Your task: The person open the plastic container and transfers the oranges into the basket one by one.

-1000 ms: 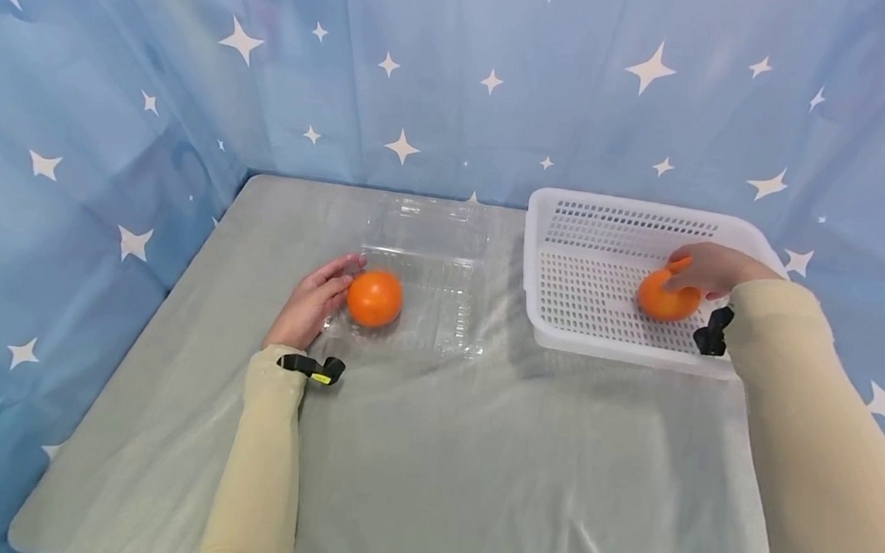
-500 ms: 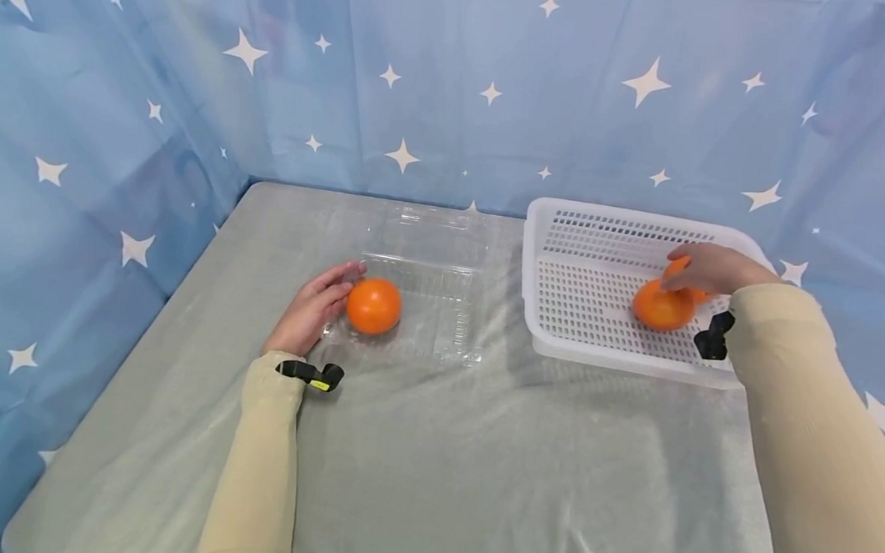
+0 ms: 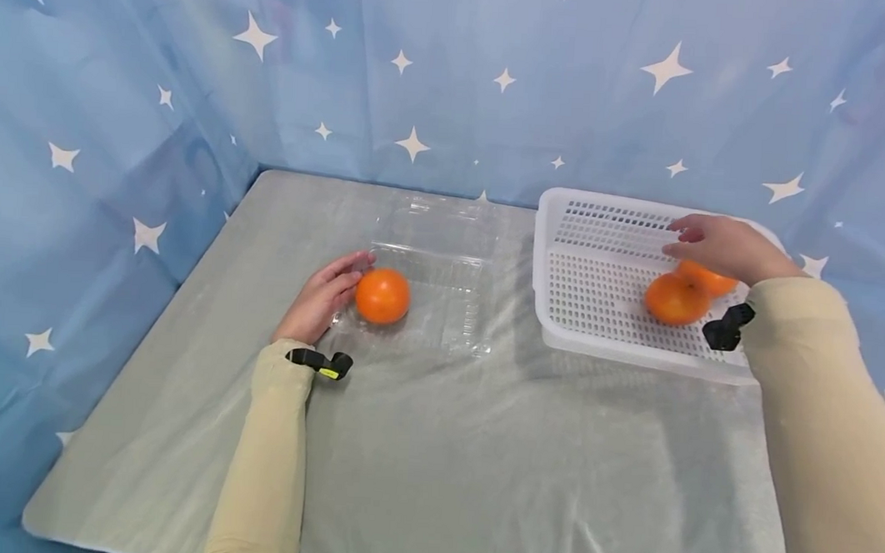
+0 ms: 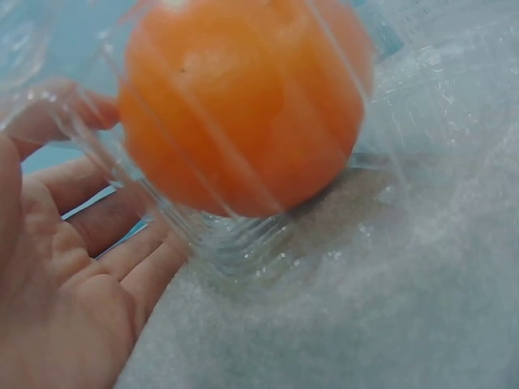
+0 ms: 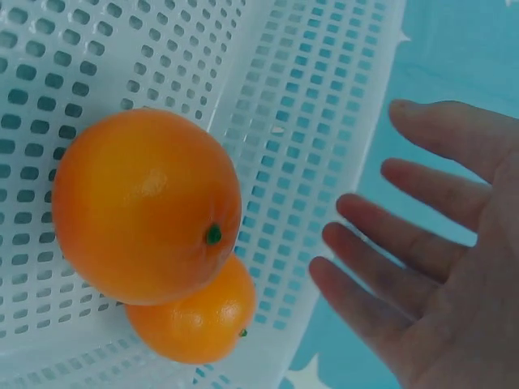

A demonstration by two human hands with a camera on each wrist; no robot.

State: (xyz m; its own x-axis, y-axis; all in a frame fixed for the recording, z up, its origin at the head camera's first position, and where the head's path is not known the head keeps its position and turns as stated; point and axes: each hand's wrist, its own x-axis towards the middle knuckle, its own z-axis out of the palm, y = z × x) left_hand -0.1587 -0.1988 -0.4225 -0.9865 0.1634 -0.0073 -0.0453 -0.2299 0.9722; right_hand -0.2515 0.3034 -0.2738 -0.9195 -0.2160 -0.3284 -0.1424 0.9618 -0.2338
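My left hand (image 3: 321, 298) rests along the left wall of a clear plastic clamshell box (image 3: 441, 310), its fingers loosely extended and touching the plastic. Inside that box, at its left side, sits an orange (image 3: 383, 296). The left wrist view shows the same orange (image 4: 247, 105) through the clear wall, beside the fingers (image 4: 73, 186). Over the white basket (image 3: 582, 338) hovers my right hand (image 3: 729, 246), holding nothing. Below it two oranges lie touching: a larger orange (image 5: 146, 207) and a smaller-looking orange (image 5: 195, 316). In the head view the hand partly hides the rear one.
The box's open lid (image 3: 441, 226) lies back toward the curtain. A grey cloth (image 3: 478, 462) covers the table. Blue curtains (image 3: 460, 85) with white stars stand behind and at the left. The basket has raised, perforated walls.
My right hand has come up off the oranges in the basket and let go; the rear orange is now more visible. The left hand stays at the box. The head view has shifted slightly.
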